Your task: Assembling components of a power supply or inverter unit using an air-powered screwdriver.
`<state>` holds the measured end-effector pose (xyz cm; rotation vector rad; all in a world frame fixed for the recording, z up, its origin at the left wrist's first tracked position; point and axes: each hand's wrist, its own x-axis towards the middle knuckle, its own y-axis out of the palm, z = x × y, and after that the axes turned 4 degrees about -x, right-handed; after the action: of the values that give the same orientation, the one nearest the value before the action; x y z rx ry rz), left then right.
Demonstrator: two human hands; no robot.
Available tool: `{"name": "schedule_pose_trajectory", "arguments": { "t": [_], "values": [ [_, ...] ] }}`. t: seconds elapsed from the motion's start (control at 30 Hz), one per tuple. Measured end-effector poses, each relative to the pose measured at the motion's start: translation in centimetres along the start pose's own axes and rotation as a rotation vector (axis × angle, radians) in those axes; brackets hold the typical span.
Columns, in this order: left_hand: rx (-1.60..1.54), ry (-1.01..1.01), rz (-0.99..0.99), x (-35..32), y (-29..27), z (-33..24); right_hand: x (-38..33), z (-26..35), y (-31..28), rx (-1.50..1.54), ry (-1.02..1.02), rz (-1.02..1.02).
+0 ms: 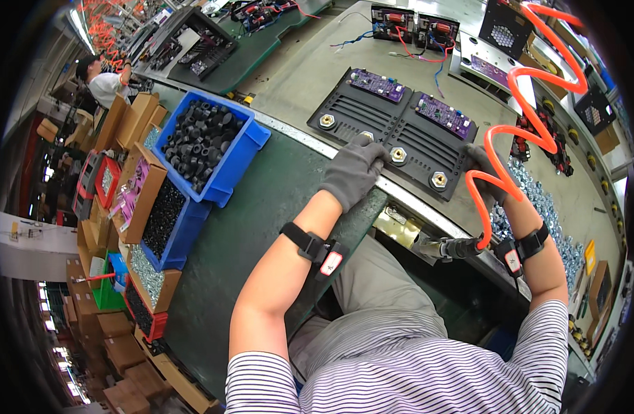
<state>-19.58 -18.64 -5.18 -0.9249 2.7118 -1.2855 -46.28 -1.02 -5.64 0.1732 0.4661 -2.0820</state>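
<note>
Two black vented panels (372, 110) lie side by side on the bench, each with a purple circuit board (444, 114) along its far end and brass nuts (398, 155) at its near corners. My left hand (357, 169), in a grey glove, is closed at the near edge where the panels meet, with curled fingers beside a brass nut. At the right panel's right edge is my gloved right hand (484, 172), closed on that edge and partly covered by an orange coiled air hose (500, 131). The hose ends in an air tool (448, 248) at the bench's near edge.
Blue bins (244, 155) of black plastic parts stand at the left, beside cardboard boxes (141, 193). Loose metal fasteners (538, 200) are heaped right of my right hand. Wired assemblies (434, 33) stand at the back. Another person (106, 83) works at the far left.
</note>
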Motion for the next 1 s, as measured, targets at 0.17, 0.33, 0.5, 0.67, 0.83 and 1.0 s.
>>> {"name": "schedule_pose_trajectory", "arguments": {
  "t": [0.17,0.33,0.5,0.67,0.83,1.0],
  "values": [
    [-0.004,-0.036,-0.042,0.6,1.2,-0.2,0.6,-1.9,-1.4,0.142,-0.065,0.046],
    [0.037,0.142,-0.111,-1.7,-0.6,-3.0,0.0,-6.1,-3.5,0.195,-0.222,0.062],
    [0.335,0.159,-0.183,-8.0,-10.7,-2.9,1.1,-9.3,-7.5,0.459,-0.080,-0.154],
    [0.627,-0.162,-0.516,-16.0,-26.4,2.8,1.8,-12.6,-12.4,0.302,-0.176,0.220],
    [0.863,-0.948,-0.628,-24.1,-37.3,7.5,2.7,-16.2,-14.9,0.043,-0.248,0.045],
    [0.948,-1.225,-0.557,-26.0,-41.0,10.3,2.1,-16.7,-15.9,0.094,-0.252,-0.071]
  ]
}}
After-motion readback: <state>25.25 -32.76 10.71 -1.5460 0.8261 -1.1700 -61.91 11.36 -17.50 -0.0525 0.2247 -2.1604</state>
